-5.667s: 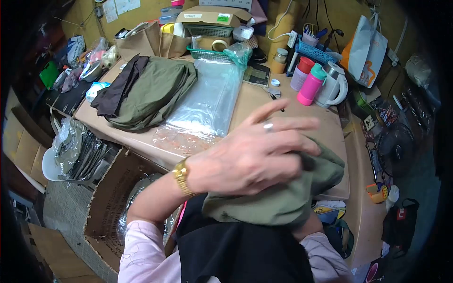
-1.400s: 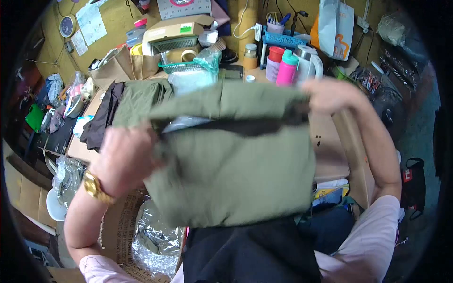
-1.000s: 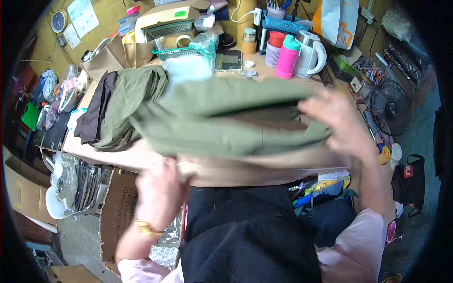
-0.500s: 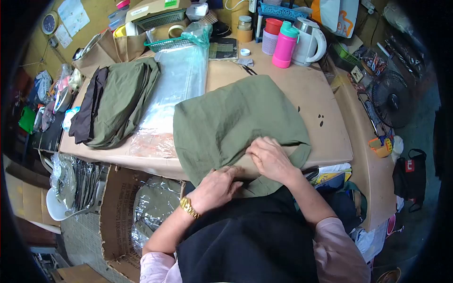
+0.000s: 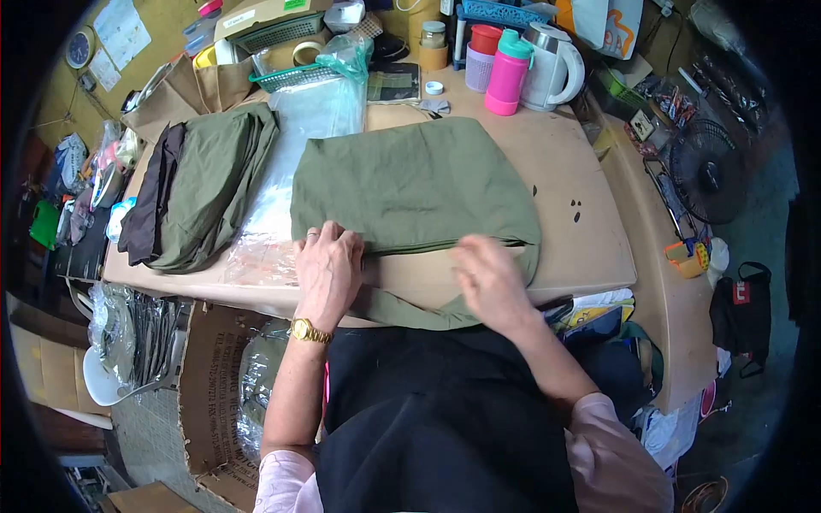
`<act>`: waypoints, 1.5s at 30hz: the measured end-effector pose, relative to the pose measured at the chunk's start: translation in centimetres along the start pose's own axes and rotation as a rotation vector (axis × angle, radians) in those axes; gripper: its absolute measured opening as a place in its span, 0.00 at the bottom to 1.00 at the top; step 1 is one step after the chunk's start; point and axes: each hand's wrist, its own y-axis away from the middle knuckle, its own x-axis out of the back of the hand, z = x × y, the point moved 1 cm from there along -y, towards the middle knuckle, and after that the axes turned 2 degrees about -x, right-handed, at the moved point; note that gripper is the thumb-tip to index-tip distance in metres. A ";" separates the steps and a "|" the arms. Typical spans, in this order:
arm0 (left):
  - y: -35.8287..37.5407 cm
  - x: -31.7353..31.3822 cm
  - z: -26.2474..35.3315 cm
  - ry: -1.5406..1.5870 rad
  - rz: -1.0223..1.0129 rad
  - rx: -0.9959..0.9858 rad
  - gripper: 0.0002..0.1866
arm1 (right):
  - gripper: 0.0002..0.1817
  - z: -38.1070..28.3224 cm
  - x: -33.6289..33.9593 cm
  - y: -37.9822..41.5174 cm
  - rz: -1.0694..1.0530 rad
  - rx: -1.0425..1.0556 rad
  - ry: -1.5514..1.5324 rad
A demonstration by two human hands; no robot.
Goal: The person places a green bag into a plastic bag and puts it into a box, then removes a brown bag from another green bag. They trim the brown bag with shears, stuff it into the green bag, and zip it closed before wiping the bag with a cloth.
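An olive-green cloth piece (image 5: 410,184) lies folded and mostly flat on the brown-covered table, its near edge running nearly straight. A loose green band (image 5: 402,309) curves below that edge, close to my body. My left hand (image 5: 327,269), with a gold watch on the wrist, has its fingers bent over the cloth's near left corner, gripping it. My right hand (image 5: 489,282) is smeared by motion at the near right edge, beside the end of the band. Whether its fingers hold any cloth does not show.
Left of the cloth are clear plastic sheets (image 5: 316,120) and a stack of folded green cloth (image 5: 214,184). A pink bottle (image 5: 506,77) and a kettle (image 5: 550,73) stand at the back right. Below the table's left edge is an open carton (image 5: 209,385).
The green cloth has shifted away from my body and its rumpled front now lies smoother. My left hand has moved up and left to the corner; my right hand has moved slightly.
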 end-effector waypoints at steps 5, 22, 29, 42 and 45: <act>-0.2 -0.5 2.9 0.195 0.166 -0.165 0.05 | 0.18 0.3 -4.8 -2.0 -0.035 0.200 -0.054; -1.4 -1.0 3.5 0.355 0.348 -0.116 0.05 | 0.25 -1.0 -6.2 -2.1 0.097 0.227 0.092; 1.3 -5.1 6.4 0.579 0.164 -0.311 0.13 | 0.31 1.1 -7.3 -1.4 -0.258 0.083 0.248; -1.8 -6.6 6.9 -0.050 -0.226 -0.096 0.14 | 0.33 1.1 -4.2 -1.2 -0.263 -0.023 0.302; -2.6 -7.1 6.7 -0.070 -0.205 -0.098 0.12 | 0.33 1.0 -4.0 -1.2 -0.348 -0.087 0.293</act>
